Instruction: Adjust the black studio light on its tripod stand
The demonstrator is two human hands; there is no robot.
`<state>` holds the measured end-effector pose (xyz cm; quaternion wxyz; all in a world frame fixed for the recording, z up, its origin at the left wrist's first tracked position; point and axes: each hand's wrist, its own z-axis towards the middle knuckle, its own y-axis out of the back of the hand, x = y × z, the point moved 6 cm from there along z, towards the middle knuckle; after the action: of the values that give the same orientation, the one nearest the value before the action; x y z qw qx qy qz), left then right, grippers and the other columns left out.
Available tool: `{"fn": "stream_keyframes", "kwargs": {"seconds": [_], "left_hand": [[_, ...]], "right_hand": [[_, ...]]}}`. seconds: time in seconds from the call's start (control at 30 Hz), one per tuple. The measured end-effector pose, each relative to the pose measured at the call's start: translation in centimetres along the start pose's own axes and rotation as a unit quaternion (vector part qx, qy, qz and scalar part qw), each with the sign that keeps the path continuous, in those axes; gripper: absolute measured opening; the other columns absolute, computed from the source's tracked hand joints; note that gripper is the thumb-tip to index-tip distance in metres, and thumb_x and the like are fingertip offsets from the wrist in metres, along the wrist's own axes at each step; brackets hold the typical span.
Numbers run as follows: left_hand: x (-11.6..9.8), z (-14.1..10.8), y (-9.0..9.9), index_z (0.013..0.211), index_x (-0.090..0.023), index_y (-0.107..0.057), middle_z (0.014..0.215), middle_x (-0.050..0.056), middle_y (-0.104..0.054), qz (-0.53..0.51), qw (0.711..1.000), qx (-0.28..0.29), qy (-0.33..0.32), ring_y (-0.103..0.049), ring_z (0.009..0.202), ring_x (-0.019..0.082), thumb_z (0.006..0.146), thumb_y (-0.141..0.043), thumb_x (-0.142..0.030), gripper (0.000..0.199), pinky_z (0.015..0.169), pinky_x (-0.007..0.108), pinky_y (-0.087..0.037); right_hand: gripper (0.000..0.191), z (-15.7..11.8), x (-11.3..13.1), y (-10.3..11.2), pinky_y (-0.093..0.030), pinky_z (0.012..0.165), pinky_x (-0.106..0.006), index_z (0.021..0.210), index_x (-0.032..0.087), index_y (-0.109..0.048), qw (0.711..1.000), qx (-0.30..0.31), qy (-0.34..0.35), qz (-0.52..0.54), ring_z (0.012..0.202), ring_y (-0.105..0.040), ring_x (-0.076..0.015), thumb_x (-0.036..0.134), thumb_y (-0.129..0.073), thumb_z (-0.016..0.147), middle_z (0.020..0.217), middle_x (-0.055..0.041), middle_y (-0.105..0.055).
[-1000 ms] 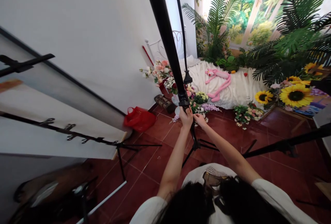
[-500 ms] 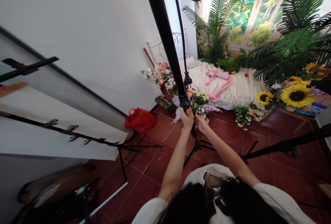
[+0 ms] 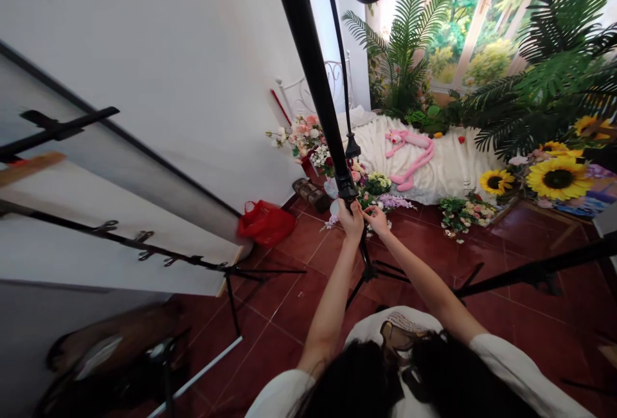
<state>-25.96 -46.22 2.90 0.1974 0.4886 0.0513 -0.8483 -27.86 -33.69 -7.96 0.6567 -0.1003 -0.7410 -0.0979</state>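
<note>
Left hand: this one (image 3: 351, 220) is wrapped around the black stand (image 3: 315, 64), right below its collar
Right hand: that one (image 3: 377, 220) is just beside the pole, fingertips close together, can't really tell if they're pinching anything
Stand: upright-ish in front of the person, legs on the red tile floor (image 3: 299, 296), cord (image 3: 341, 51) dangling alongside with a plug (image 3: 353, 146)
Bed: pink plush (image 3: 419, 141) lying on the white cover (image 3: 457, 170)

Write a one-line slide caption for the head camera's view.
The left hand grips a black stand, the right hand close beside it, with a pink plush toy on pale cloth beyond.
</note>
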Motion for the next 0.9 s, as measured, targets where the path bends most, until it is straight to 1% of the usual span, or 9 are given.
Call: {"fn": "stream_keyframes", "kwargs": {"seconds": [0.13, 0.23, 0.33, 0.43, 0.53, 0.63, 0.73, 0.8, 0.9], "left_hand": [[0.1, -0.2, -0.1, 0.099, -0.016, -0.055, 0.062, 0.002, -0.057, -0.009, 1.0, 0.001, 0.005, -0.056, 0.052, 0.016, 0.094, -0.027, -0.066, 0.057, 0.055, 0.027, -0.043], [0.2, -0.2, -0.3, 0.096, -0.017, -0.054, 0.06, 0.0, -0.056, -0.011, 1.0, 0.001, 0.009, -0.055, 0.05, 0.016, 0.094, -0.027, -0.067, 0.056, 0.053, 0.027, -0.042], [0.3, -0.2, -0.3, 0.094, -0.017, -0.053, 0.06, 0.0, -0.055, -0.008, 1.0, -0.007, 0.009, -0.055, 0.05, 0.015, 0.094, -0.027, -0.067, 0.056, 0.054, 0.027, -0.042], [0.5, -0.2, -0.3, 0.093, -0.018, -0.052, 0.061, 0.001, -0.056, -0.007, 1.0, -0.015, 0.006, -0.055, 0.05, 0.015, 0.093, -0.028, -0.067, 0.055, 0.054, 0.027, -0.042], [0.7, -0.2, -0.3, 0.093, -0.018, -0.052, 0.063, 0.001, -0.058, -0.006, 1.0, -0.024, 0.009, -0.057, 0.052, 0.015, 0.093, -0.029, -0.068, 0.056, 0.055, 0.027, -0.042], [0.7, -0.2, -0.3, 0.092, -0.018, -0.052, 0.066, 0.003, -0.06, 0.006, 1.0, -0.028, 0.01, -0.06, 0.056, 0.017, 0.092, -0.027, -0.07, 0.058, 0.057, 0.028, -0.044], [0.6, -0.2, -0.3, 0.091, -0.018, -0.052, 0.065, 0.003, -0.06, 0.014, 1.0, -0.025, 0.005, -0.06, 0.056, 0.017, 0.091, -0.026, -0.071, 0.059, 0.057, 0.028, -0.044], [0.6, -0.3, -0.3, 0.09, -0.018, -0.052, 0.062, 0.002, -0.059, 0.007, 1.0, -0.023, 0.003, -0.058, 0.053, 0.016, 0.091, -0.027, -0.072, 0.059, 0.056, 0.028, -0.044], [0.5, -0.3, -0.4, 0.09, -0.018, -0.051, 0.059, 0.0, -0.056, -0.005, 1.0, -0.022, 0.005, -0.056, 0.048, 0.015, 0.09, -0.029, -0.072, 0.058, 0.054, 0.027, -0.043]], "right_hand": [[0.026, 0.6, -0.2, -0.5, -0.031, 0.049, -0.022, 0.076, 0.019, -0.058, 1.0, 0.019, -0.013, -0.009, 0.045, -0.039, -0.0092, 0.037, -0.073, 0.064, 0.047, 0.0109, -0.041], [0.016, 1.3, -0.7, -0.6, -0.037, 0.055, -0.021, 0.073, 0.018, -0.06, 0.998, -0.002, -0.052, -0.024, 0.052, -0.047, -0.0101, 0.022, -0.069, 0.06, 0.054, 0.0076, -0.052], [0.009, 1.7, -1.1, -0.7, -0.041, 0.061, -0.022, 0.067, 0.017, -0.061, 0.997, -0.013, -0.068, -0.035, 0.058, -0.052, -0.0112, 0.018, -0.066, 0.059, 0.059, 0.0045, -0.059], [0.009, 1.6, -1.5, -0.9, -0.043, 0.063, -0.023, 0.068, 0.017, -0.063, 0.997, -0.005, -0.068, -0.018, 0.06, -0.054, -0.0113, 0.021, -0.066, 0.061, 0.062, 0.0031, -0.063], [0.017, 1.1, -2.2, -1.8, -0.044, 0.065, -0.022, 0.077, 0.017, -0.066, 0.99, 0.037, -0.09, 0.098, 0.064, -0.057, -0.0113, 0.025, -0.07, 0.062, 0.069, 0.0024, -0.068], [0.025, 0.5, -2.7, -3.0, -0.046, 0.067, -0.023, 0.082, 0.018, -0.069, 0.956, 0.089, -0.127, 0.25, 0.066, -0.06, -0.0129, 0.028, -0.076, 0.06, 0.071, 0.0021, -0.072], [0.025, 0.2, -3.1, -3.4, -0.049, 0.068, -0.025, 0.082, 0.02, -0.07, 0.927, 0.126, -0.146, 0.321, 0.068, -0.063, -0.0155, 0.034, -0.08, 0.063, 0.069, 0.002, -0.072], [0.028, 0.0, -3.4, -3.5, -0.05, 0.067, -0.026, 0.083, 0.021, -0.07, 0.917, 0.147, -0.158, 0.335, 0.069, -0.065, -0.0172, 0.044, -0.078, 0.069, 0.068, 0.0018, -0.072], [0.044, -0.1, -3.8, -3.5, -0.052, 0.068, -0.029, 0.093, 0.023, -0.07, 0.908, 0.163, -0.168, 0.346, 0.072, -0.068, -0.019, 0.063, -0.068, 0.076, 0.071, 0.0011, -0.072]]}}
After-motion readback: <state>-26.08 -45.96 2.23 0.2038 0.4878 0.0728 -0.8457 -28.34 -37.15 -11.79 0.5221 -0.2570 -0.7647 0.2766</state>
